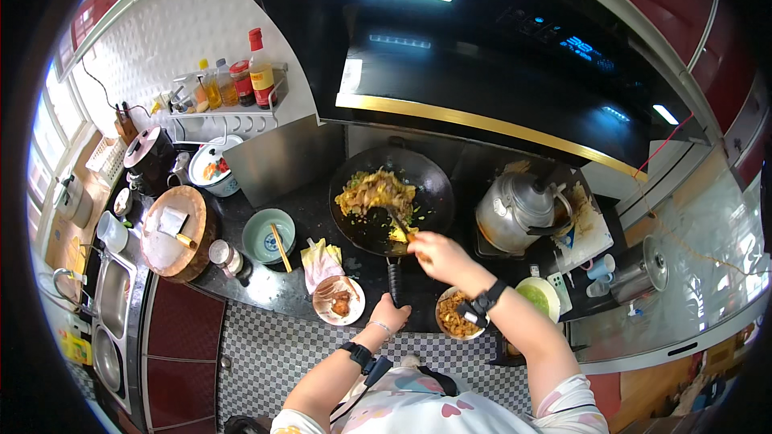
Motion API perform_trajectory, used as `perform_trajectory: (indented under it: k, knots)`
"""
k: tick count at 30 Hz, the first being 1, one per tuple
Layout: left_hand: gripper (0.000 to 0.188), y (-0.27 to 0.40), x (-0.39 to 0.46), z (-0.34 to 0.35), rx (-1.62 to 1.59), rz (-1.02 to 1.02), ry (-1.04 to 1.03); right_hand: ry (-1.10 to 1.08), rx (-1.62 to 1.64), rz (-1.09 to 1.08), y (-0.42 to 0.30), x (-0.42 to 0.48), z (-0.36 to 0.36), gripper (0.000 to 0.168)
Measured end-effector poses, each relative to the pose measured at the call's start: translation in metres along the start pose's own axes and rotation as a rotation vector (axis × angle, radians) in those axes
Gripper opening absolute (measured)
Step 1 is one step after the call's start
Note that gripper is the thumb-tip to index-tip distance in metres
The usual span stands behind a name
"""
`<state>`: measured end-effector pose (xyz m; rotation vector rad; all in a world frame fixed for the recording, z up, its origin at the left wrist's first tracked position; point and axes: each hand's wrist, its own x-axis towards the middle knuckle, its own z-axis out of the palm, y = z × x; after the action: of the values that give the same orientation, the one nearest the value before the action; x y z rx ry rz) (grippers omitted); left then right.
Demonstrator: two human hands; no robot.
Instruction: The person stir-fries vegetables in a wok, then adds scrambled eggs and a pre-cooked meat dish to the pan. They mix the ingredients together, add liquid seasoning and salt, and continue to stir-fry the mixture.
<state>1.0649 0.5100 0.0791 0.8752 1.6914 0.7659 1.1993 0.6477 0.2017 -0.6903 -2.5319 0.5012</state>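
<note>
My left hand (389,315) grips the black handle (394,280) of a dark wok (431,193) on the stove. In my right hand (443,258) is the wooden end of a spatula (398,222), which reaches down into the wok. A heap of chopped fried food (377,193), yellow and brown with green bits, lies in the wok's left half and hides the spatula's blade. Below my right forearm stands a bowl of browned food pieces (456,316). Left of my left hand sits a plate (322,307) with a brown piece of food and sauce smears.
A metal kettle (512,214) stands right of the wok. Leftward are a cloth (321,262), a green bowl (259,232) with chopsticks (280,247), a seasoning jar (225,254), and a round chopping block (163,250) bearing a cleaver (173,221). The range hood (470,66) overhangs the stove.
</note>
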Motion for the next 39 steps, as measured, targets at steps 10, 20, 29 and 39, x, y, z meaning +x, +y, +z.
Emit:
perform_trajectory:
  k: [10,20,29,39]
  knots:
    - [0.061,0.005,-0.01,-0.004,0.087,-0.002,-0.064,0.522,0.308,0.565,0.096,0.043,-0.086,0.01]
    - [0.061,0.005,-0.008,-0.006,0.128,0.006,-0.077,0.505,1.074,0.523,0.112,0.043,0.017,0.015]
    - [0.061,-0.003,-0.006,-0.006,0.133,0.002,-0.069,0.355,0.236,0.145,0.05,0.044,-0.028,0.011]
    - [0.06,-0.014,-0.002,-0.006,0.148,0.006,-0.041,-0.199,-0.026,-0.219,0.028,0.026,-0.003,0.022]
